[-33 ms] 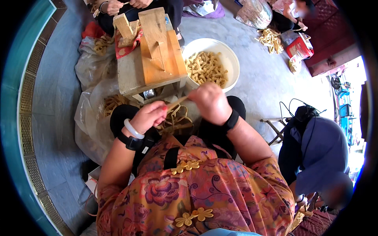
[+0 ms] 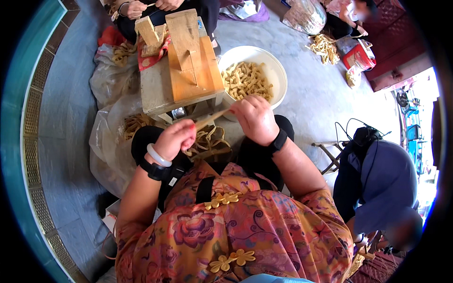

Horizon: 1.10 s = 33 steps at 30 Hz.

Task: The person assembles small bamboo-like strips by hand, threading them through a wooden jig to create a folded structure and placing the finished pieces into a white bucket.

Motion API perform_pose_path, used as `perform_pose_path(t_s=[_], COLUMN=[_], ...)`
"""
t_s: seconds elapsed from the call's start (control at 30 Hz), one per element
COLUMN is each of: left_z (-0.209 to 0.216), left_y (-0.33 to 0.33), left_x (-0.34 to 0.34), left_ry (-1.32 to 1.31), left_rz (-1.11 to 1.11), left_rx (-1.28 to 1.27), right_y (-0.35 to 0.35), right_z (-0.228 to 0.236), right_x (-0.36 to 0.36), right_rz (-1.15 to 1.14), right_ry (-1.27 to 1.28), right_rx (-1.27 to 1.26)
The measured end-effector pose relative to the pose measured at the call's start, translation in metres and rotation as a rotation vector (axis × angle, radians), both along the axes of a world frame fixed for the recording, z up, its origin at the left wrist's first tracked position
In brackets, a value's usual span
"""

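Where the lap meets the low wooden stand (image 2: 184,70), holds a thin pale strip (image 2: 211,117) slantwise between both hands. Grips its lower end in the left hand (image 2: 174,139), closed into a fist with the fingers curled under, probably to anchor it. Pinches the upper end in the right hand (image 2: 255,120), fingers bunched around it, likely to draw the strip taut and steer its tip. Holds it just above a loose coil of like strips (image 2: 207,144) resting on the lap, seemingly stock within easy reach. Has a white basin (image 2: 279,70) just to the right of the stand and near the right hand, heaped with small folded pale pieces (image 2: 245,80); looks placed for a short reach. Has a clear plastic sheet (image 2: 104,137) on the floor to the left, with more strips lying on it, perhaps to hold them off the ground. Shares the space with another person's hands (image 2: 137,8) beyond the stand and a person in blue (image 2: 377,184) bent over at the right, well apart from the strip.
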<state>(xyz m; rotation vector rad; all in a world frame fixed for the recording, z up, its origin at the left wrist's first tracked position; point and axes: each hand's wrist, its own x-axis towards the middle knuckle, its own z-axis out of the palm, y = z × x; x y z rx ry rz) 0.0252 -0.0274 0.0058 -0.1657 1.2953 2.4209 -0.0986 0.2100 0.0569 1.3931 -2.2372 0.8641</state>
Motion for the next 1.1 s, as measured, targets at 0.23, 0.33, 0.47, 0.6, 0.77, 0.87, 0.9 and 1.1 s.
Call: perform_pose_path(t_s=[0.23, 0.33, 0.47, 0.6, 0.77, 0.87, 0.9, 1.1], left_z=[0.037, 0.044, 0.016, 0.014, 0.016, 0.021, 0.017, -0.015], left_y=[0.025, 0.024, 0.021, 0.018, 0.034, 0.039, 0.035, 0.030], left_x=[-0.016, -0.013, -0.004, -0.011, -0.017, -0.014, -0.012, -0.020], left_ry=[0.509, 0.920, 0.282, 0.189, 0.908, 1.018, 0.975, 0.448], left_rz=[0.364, 0.022, -0.241, -0.195, 0.118, 0.249, 0.285, 0.358], left_rx=[-0.601, -1.288, -0.370, -0.196, -1.213, -1.348, -1.347, -0.702], right_y=[-0.030, -0.020, -0.022, -0.029, -0.028, -0.030, -0.035, -0.054], right_z=[-0.003, -0.018, -0.024, -0.022, -0.074, -0.068, -0.048, -0.029], right_x=[0.042, 0.039, 0.039, 0.034, -0.003, -0.002, 0.006, 0.031], right_rz=[0.517, 0.327, 0.310, 0.130, 0.489, 0.449, 0.337, 0.065], right_ry=[-0.748, -0.822, -0.577, -0.772, -2.062, -1.964, -1.761, -0.318], right_rx=[-0.139, -0.149, -0.145, -0.155, -0.365, -0.234, -0.181, -0.052])
